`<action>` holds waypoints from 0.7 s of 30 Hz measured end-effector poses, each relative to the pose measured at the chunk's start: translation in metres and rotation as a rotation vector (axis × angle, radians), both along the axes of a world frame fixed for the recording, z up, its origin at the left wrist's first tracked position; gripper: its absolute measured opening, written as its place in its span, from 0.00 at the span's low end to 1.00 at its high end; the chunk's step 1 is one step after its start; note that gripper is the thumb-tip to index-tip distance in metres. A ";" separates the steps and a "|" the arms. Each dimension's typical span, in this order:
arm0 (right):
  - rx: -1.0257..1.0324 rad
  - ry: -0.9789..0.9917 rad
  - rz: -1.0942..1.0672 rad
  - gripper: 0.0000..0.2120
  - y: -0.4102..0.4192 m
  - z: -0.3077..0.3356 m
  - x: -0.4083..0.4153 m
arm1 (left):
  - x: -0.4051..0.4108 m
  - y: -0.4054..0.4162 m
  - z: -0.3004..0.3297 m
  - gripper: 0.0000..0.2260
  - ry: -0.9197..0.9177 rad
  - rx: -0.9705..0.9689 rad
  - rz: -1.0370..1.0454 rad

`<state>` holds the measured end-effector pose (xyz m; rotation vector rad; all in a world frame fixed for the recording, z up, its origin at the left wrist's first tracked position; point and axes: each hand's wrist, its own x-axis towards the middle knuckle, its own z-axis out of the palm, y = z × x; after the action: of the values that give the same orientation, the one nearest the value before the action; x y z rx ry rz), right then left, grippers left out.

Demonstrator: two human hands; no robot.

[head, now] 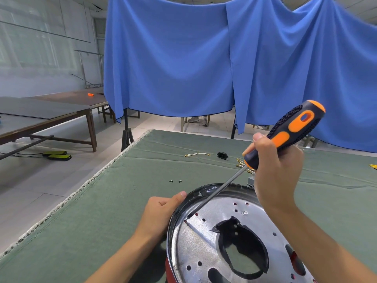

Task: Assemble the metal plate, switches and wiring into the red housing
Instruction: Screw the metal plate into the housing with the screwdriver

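The round red housing (168, 270) lies at the bottom centre of the green-covered table, with the shiny perforated metal plate (204, 248) seated inside its rim. My left hand (163, 213) grips the housing's left rim, thumb on top. My right hand (275, 172) holds an orange-and-black screwdriver (289, 131) by the handle. Its shaft slants down-left and the tip sits at a hole near the plate's left edge. Two small dark screws (175, 181) lie loose on the cloth beyond the housing. A black socket switch (222, 155) and a yellowish wire (196, 154) lie farther back. Brass terminals (241, 163) show beside my right hand.
The green cloth (102, 211) covers the work table, whose left edge runs diagonally. Blue curtains (173, 58) hang behind it. Brown tables (51, 111) stand at the left, with yellow-black pedals (58, 155) on the floor. A yellow item (373, 166) peeks in at the right edge.
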<state>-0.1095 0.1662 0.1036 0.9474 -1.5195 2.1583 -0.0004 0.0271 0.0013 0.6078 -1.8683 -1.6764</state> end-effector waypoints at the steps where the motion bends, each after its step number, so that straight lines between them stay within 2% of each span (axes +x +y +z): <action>1: -0.001 0.001 0.001 0.15 0.000 -0.001 0.000 | 0.000 0.000 0.000 0.21 -0.003 0.000 0.001; 11: 0.036 0.030 -0.022 0.16 -0.002 0.000 0.001 | 0.000 0.001 0.001 0.20 -0.016 0.004 -0.005; 21: 0.241 0.140 -0.112 0.18 -0.017 0.019 0.010 | 0.002 0.003 0.006 0.19 -0.019 0.021 -0.008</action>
<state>-0.0991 0.1496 0.1225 1.0388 -1.7444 1.8215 0.0014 0.0302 0.0070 0.6272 -1.8715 -1.7027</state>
